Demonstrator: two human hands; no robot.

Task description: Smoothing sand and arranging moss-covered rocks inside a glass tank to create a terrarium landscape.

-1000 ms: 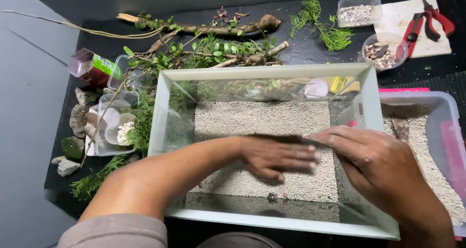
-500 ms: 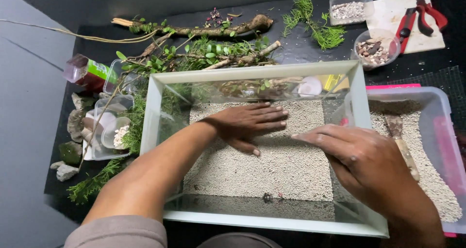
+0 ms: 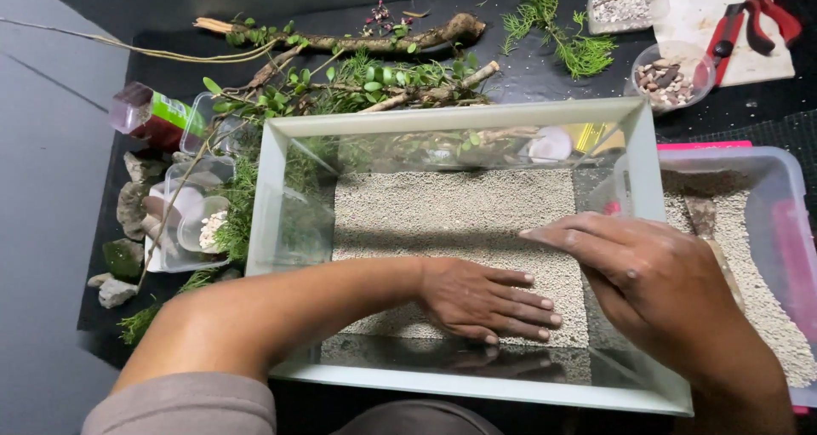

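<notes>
a dark tabletop (image 3: 545,69) carries everything, with a grey floor to its left. largest on it is a clear rectangular glass tank with a pale rim (image 3: 281,197), holding a flat bed of pale grey gravel (image 3: 451,209) that covers most of its bottom and leaves a bare strip of glass along the near side. the left hand (image 3: 485,300) lies palm down on the gravel inside the tank near the front edge, its fingers (image 3: 532,303) straight, nearly together and pointing right, gripping nothing. the right hand (image 3: 651,273) hovers at the tank's right end, palm down, fingers (image 3: 566,235) extended close together pointing left, empty; whether they touch the gravel cannot be told. just right of the tank stands a clear plastic tub (image 3: 787,180) filled with the same pale gravel. behind the tank lie long brown branches with small green leaves (image 3: 366,56) and a feathery green sprig (image 3: 570,39). at the left sits a small clear tray of stones and white shells (image 3: 191,218), with grey rocks (image 3: 128,209) beside it and a red bottle lying on its side (image 3: 153,120). at the far right are a round clear cup of brown pebbles (image 3: 668,73), a square clear box of fine grit (image 3: 625,5), and red-handled pliers (image 3: 753,18) on a white board (image 3: 698,14).
</notes>
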